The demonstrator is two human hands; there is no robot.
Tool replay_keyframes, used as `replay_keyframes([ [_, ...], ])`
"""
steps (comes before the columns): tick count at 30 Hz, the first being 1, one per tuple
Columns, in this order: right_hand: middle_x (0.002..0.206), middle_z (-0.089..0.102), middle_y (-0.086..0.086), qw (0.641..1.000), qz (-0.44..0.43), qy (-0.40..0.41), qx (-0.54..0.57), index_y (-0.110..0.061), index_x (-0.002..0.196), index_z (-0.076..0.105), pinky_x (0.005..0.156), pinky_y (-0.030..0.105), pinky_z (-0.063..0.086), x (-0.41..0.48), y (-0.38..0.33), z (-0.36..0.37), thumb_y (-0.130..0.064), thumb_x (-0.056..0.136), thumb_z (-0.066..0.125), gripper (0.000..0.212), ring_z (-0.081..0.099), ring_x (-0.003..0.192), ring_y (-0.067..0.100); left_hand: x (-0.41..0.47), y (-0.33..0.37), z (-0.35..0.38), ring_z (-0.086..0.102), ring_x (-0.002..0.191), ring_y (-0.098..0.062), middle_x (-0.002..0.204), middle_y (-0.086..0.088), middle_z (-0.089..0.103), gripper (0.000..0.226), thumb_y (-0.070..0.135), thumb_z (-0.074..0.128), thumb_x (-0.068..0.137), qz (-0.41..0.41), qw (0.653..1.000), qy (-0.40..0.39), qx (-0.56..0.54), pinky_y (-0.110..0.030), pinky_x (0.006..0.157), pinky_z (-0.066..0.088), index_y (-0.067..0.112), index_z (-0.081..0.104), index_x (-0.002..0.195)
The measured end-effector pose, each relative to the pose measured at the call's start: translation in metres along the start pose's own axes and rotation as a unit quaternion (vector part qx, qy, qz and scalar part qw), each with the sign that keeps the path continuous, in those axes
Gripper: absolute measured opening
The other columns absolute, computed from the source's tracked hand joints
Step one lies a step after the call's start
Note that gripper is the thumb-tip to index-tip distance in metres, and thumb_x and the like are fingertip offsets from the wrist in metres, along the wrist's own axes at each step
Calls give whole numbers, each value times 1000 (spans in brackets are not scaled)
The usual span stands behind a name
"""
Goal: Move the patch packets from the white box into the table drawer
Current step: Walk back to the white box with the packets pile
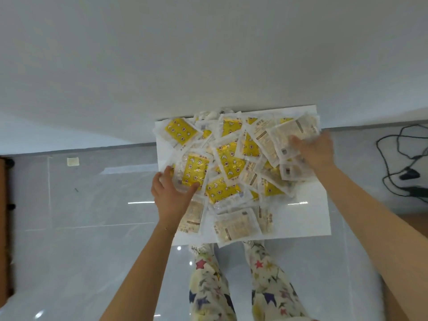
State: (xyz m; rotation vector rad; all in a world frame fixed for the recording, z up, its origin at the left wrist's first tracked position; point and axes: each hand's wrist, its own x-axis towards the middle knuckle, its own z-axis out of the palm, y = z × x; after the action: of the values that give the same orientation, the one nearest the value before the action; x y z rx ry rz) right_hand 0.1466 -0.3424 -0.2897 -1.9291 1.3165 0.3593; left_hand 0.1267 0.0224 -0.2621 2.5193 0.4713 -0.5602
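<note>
Black cables (410, 175) beside box (310, 216) of patch packets (229, 163)

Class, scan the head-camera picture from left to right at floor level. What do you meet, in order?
In order: brown furniture edge → small pale scrap on the floor → left hand → heap of patch packets → right hand → black cables.

We saw patch packets (229, 163), yellow-printed and pale-backed, heaped loose and overlapping on a white flat base (308, 216). Box or drawer, we couldn't tell.
</note>
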Motion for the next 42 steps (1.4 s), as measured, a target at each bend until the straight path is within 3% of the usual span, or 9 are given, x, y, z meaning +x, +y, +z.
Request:
replay_keyframes([
  [3,120,57,11,998,-28,29,-46,-12,123,50,89,50,52,-17,-9,-2,-64,55,72,88,59,109,32,-2,6,0,26,135,-35,146,-15,31,91,49,76,74,-2,1000,2,8,-48,110,26,17,31,147],
  [9,121,54,17,992,-43,64,-98,-3,116,55,91,41,45,-40,-7,-8,-58,62,75,80,51,115,35,-4,13,-3,28,133,-34,143,-13,34,82,43,78,75,-7,1000,-7,-6,-46,107,30,11,40,140],
  [11,127,47,17,993,-46,70,-85,0,119,52,93,37,41,-46,-8,-12,-44,69,80,72,44,120,33,0,11,-4,29,135,-34,146,-12,35,81,44,79,74,3,1000,-10,3,-47,108,29,9,42,137],
  [18,91,54,-1,997,-61,5,55,-7,108,50,70,31,41,-68,-2,-30,-22,78,77,43,59,92,26,2,11,-7,37,129,-31,136,-10,46,71,36,78,78,35,999,-10,6,-46,103,37,8,42,133],
  [25,121,62,1,956,-22,-122,266,-17,127,49,86,46,55,-94,-11,-23,-14,80,75,54,62,109,23,15,21,-15,35,131,-30,141,-8,44,86,41,78,76,-2,998,-58,32,-50,103,37,13,32,143],
  [32,121,63,-1,942,-28,-209,262,-22,132,45,87,49,55,-139,-29,13,-12,79,75,61,64,107,21,14,24,-26,36,118,-33,122,-15,44,51,30,79,76,12,998,-67,-13,-32,90,30,5,47,107],
  [35,125,61,-1,941,-22,-213,262,-22,136,42,90,49,54,-154,-31,21,-13,80,75,66,63,109,19,11,24,-37,52,97,-32,102,-13,56,42,24,78,77,26,994,-77,-71,-35,79,47,10,43,94],
  [38,125,61,-1,943,-23,-210,257,-22,138,41,93,47,52,-170,-33,20,-13,81,74,66,62,109,18,5,28,-53,59,82,-26,95,-5,61,36,23,75,81,24,991,-103,-86,-30,60,47,11,48,103],
  [42,108,59,-15,945,-40,-220,238,-24,133,42,90,39,52,-192,-39,12,-9,84,70,59,60,97,6,-1,35,-75,61,86,-25,100,-4,63,39,23,72,83,24,992,-84,-94,-42,75,54,11,50,112],
])
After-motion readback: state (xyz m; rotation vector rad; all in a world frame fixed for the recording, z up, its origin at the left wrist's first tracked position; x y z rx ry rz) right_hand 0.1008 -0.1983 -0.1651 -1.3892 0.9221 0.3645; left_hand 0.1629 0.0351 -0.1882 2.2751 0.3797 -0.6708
